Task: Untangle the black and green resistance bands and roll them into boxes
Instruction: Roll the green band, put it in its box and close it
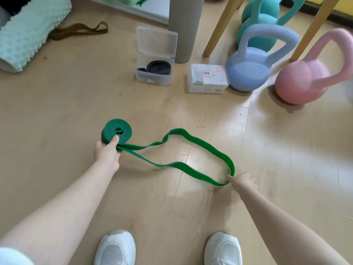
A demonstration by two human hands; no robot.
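The green resistance band (202, 145) lies on the wooden floor, partly wound into a coil (116, 131) at its left end. My left hand (107, 152) grips that coil from below, thumb on its edge. The loose loop runs right to my right hand (243, 181), which pinches its far end. The black band (158, 67) sits rolled inside an open clear box (153, 80) farther back. A second box (207, 78), shut and carrying a white label, stands to its right.
Blue (248, 71), pink (305, 81) and teal (267, 22) kettlebells stand at the back right between wooden chair legs (217, 29). A grey post (183, 29) rises behind the boxes. A mint bumpy roller (28, 31) and brown band (80, 30) lie back left. My white shoes (114, 247) are below.
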